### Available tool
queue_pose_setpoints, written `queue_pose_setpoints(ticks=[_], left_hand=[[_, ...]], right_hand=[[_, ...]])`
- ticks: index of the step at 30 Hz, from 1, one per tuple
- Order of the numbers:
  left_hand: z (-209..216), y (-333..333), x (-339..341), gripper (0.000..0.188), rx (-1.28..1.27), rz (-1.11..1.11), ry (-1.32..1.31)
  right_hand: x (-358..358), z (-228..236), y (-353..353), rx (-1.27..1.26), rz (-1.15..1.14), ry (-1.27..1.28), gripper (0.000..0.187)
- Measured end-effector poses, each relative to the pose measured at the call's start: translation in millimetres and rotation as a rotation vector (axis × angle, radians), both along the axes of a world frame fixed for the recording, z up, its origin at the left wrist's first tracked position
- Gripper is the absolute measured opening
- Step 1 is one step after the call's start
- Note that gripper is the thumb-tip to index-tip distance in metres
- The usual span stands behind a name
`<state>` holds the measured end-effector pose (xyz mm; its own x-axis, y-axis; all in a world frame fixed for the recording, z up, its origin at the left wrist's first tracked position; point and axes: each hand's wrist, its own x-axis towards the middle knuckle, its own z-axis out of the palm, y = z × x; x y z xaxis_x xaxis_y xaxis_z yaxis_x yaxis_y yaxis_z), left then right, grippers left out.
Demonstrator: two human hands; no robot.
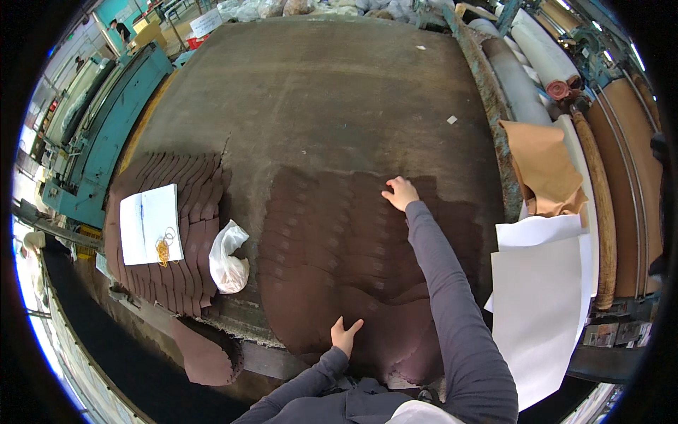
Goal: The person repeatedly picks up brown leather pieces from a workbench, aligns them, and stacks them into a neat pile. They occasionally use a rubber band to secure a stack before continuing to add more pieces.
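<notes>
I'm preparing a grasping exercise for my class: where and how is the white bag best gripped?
Probably by the loose, creased far end of the bag, pinched from its right. Its near end looks fuller and rounder, giving less to pinch. The brown stack crowds its left, while its right faces a strip of bare table and the left hand.

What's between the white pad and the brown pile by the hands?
Head view: part of another brown pile, a white plastic bag, bare table.
</notes>
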<state>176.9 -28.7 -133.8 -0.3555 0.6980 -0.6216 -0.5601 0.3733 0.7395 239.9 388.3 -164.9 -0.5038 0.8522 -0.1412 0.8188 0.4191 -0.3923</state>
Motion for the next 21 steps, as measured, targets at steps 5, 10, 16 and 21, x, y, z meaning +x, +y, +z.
queue_pose_setpoints(ticks=[5,10,16,21], left_hand=[[9.8,4.3,-3.2,0.03,-0.042,-0.026,-0.036],[-4.0,-2.8,-5.7,0.029,-0.055,-0.007,-0.046],[-3.5,-2.2,-3.8,0.026,-0.02,0.013,-0.112],[-0.6,-2.1,-2.1,0.026,0.012,0.016,-0.09]], right_hand=[[-8.0,-10.0,24.2,0.052,-0.04,-0.161,0.053],[-24.3,43.2,8.7,-0.151,0.18,-0.217,0.082],[3.7,125.7,-15.1,-0.198,0.088,-0.29,0.098],[13.1,143.9,-3.1,-0.543,0.338,-0.184,0.074]])
